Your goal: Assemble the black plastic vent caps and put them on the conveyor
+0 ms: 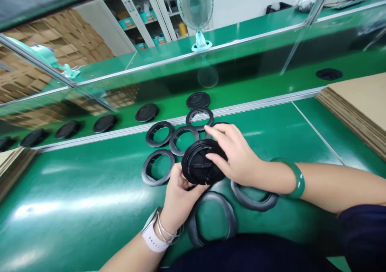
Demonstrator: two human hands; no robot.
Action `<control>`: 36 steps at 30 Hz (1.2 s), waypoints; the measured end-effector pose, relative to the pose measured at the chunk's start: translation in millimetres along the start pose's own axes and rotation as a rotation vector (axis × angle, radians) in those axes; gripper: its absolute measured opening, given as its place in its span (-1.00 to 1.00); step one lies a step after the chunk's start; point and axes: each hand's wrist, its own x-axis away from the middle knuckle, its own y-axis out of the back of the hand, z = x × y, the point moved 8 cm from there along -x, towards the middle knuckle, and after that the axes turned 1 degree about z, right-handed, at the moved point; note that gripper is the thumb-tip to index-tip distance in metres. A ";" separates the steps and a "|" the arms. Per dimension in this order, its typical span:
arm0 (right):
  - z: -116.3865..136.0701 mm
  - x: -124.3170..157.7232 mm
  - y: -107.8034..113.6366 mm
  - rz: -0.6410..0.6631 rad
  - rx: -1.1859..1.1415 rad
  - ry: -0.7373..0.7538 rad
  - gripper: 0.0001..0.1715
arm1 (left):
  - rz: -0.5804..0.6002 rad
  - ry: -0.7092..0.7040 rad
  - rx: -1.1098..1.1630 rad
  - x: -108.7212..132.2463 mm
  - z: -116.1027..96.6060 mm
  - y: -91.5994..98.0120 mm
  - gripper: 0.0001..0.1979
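Note:
A round black plastic part [200,165], with a raised bar and ribs on its face, is tilted up above the table. My left hand [182,197] is closed on its lower left edge, thumb along the bottom and fingers partly hidden behind. At the part's upper right, my right hand [238,155] has its thumb and fingers apart; the thumb overlaps the part's face, and whether it presses there I cannot tell. Several black rings lie around them, among them a ring [194,219] below the hands and another ring [147,175] to the left.
Beyond a metal rail [126,132] runs a green belt carrying several black round parts, such as a black disc [146,112]. Cardboard stacks stand at the right [362,103] and left edges. A fan [195,7] stands on the shelf behind a transparent panel.

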 end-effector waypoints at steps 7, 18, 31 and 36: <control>-21.6 2.9 -23.9 0.219 -0.326 -0.292 -0.75 | 0.117 0.029 0.072 5.5 1.3 -9.1 -0.18; -41.5 11.5 -35.6 0.214 -0.382 -0.454 -0.86 | 0.126 -0.004 -0.048 9.4 1.8 -10.9 -0.25; -31.3 12.5 -39.4 0.131 -0.467 -0.444 -0.76 | 0.044 -0.154 -0.331 14.3 -10.0 -5.2 -0.43; -31.4 10.8 -37.1 0.178 -0.468 -0.493 -0.79 | 0.028 -0.170 -0.344 13.7 -9.2 -2.5 -0.52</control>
